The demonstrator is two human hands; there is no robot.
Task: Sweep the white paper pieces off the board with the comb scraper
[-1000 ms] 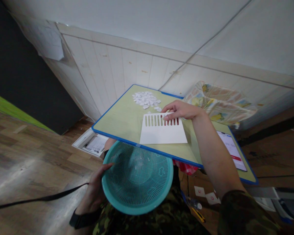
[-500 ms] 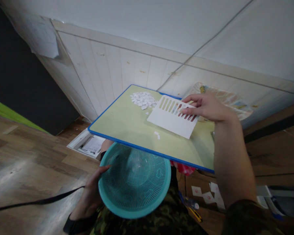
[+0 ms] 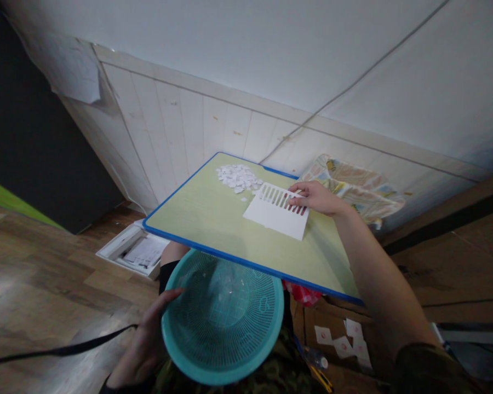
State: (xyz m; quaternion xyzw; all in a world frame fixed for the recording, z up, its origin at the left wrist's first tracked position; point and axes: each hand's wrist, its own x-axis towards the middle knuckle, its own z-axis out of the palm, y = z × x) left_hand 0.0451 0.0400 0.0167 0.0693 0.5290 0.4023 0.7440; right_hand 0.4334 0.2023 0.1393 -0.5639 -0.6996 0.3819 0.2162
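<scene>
The right hand [image 3: 318,198], nearly closed, pinches the slotted white scraper [image 3: 274,218] over the board [image 3: 201,216]; paper scraps [image 3: 238,179] lie at its ten o'clock. The left hand [image 3: 150,328], half curled, grips the teal basket [image 3: 217,376] at nine o'clock. The step seems to be scraping scraps together; next probably calls for keeping the scraper's edge low behind them.

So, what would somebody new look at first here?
Probably the turquoise basket, below the near edge of the table, with the left grip at its rim. Then the white slotted plate in the right grip, over the table, and the heap of white scraps near the table's far left corner.
</scene>
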